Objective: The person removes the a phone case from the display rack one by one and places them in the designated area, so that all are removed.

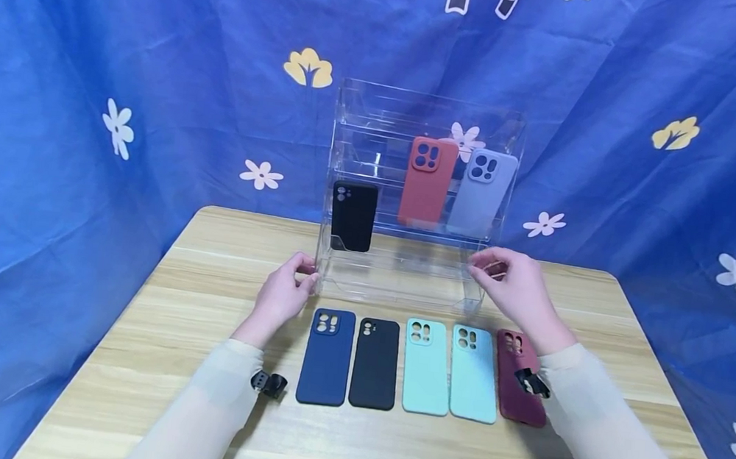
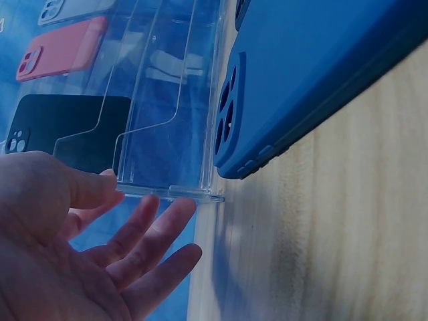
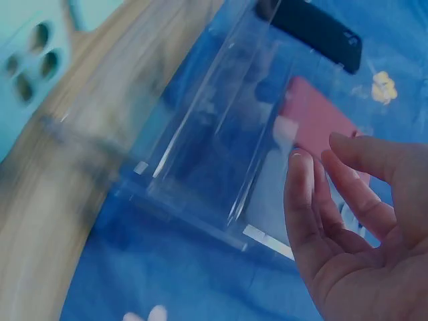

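Observation:
A clear acrylic tiered stand (image 1: 403,277) stands toward the back of the table. It holds a black phone case (image 1: 354,217) low at left, a red phone case (image 1: 427,182) and a lavender phone case (image 1: 483,192) higher at right. At the stand's lower left edge is my left hand (image 1: 283,291); in the left wrist view its thumb and fingertips are at the side panel, the other fingers loosely spread. My right hand (image 1: 517,284) hovers by the lower right side, fingers loosely bent, with nothing between thumb and fingertips in the right wrist view (image 3: 354,221).
In front of the stand lies a row of phone cases: navy (image 1: 326,358), black (image 1: 375,365), mint (image 1: 426,368), another mint (image 1: 474,374) and maroon (image 1: 516,384), the last partly under my right wrist. A blue flowered cloth (image 1: 189,79) hangs behind the wooden table (image 1: 149,356).

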`<state>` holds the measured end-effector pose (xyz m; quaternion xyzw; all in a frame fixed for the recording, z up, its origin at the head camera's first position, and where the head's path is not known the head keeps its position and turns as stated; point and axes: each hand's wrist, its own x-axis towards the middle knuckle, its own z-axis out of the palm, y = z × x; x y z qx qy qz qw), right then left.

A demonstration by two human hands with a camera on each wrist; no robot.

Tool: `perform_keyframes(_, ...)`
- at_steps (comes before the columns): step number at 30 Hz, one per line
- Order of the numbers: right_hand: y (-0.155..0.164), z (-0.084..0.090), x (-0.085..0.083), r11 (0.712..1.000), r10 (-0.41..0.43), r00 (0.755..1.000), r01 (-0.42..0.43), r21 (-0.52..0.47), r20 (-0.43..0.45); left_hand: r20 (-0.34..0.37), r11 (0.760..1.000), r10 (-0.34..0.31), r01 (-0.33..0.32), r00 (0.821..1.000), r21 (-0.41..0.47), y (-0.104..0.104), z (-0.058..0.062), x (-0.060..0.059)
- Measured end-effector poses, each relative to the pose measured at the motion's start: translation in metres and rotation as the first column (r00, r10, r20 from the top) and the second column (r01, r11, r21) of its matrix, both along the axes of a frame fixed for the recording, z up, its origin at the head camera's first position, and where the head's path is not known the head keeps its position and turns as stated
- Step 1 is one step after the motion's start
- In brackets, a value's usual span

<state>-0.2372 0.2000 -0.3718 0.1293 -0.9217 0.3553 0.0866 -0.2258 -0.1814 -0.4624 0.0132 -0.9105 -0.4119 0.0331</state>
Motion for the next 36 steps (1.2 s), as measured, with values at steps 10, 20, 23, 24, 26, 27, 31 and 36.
perform_keyframes(10, -0.066, 0.016, -0.018, 0.992, 0.085, 0.995, -0.089, -0.090, -0.044, 0.000, 1.000, -0.004, 0.004, 1.000, 0.013, 0.000, -0.001, -0.002)
perform_keyframes(20, -0.111, 0.022, -0.038, 0.979, 0.098, 0.991, -0.112, -0.169, -0.089, 0.003, 1.000, -0.013, 0.012, 1.000, 0.017, 0.000, -0.001, -0.003)
perform_keyframes(23, -0.122, 0.021, -0.044, 0.974, 0.090, 0.988, -0.113, -0.195, -0.122, -0.001, 1.000, -0.014, 0.014, 1.000, 0.012, 0.000, 0.000, -0.004)
perform_keyframes(24, -0.125, 0.020, -0.045, 0.972, 0.088, 0.988, -0.114, -0.205, -0.130, -0.003, 1.000, -0.016, 0.016, 1.000, 0.010, 0.000, 0.000, -0.004)
perform_keyframes(26, -0.130, 0.018, -0.048, 0.970, 0.082, 0.985, -0.113, -0.217, -0.149, 0.001, 1.000, -0.015, 0.015, 1.000, 0.010, 0.001, 0.000, -0.004)
perform_keyframes(27, -0.132, 0.018, -0.050, 0.969, 0.078, 0.984, -0.112, -0.219, -0.158, 0.002, 1.000, -0.015, 0.015, 1.000, 0.011, 0.001, 0.000, -0.004)
perform_keyframes(31, -0.139, 0.014, -0.056, 0.971, 0.054, 0.980, -0.097, -0.219, -0.193, 0.006, 1.000, -0.018, 0.018, 1.000, 0.021, 0.003, 0.000, -0.004)
perform_keyframes(36, -0.148, 0.013, -0.063, 0.964, 0.044, 0.977, -0.096, -0.248, -0.209, -0.003, 1.000, -0.014, 0.014, 1.000, 0.016, 0.000, -0.002, -0.003)
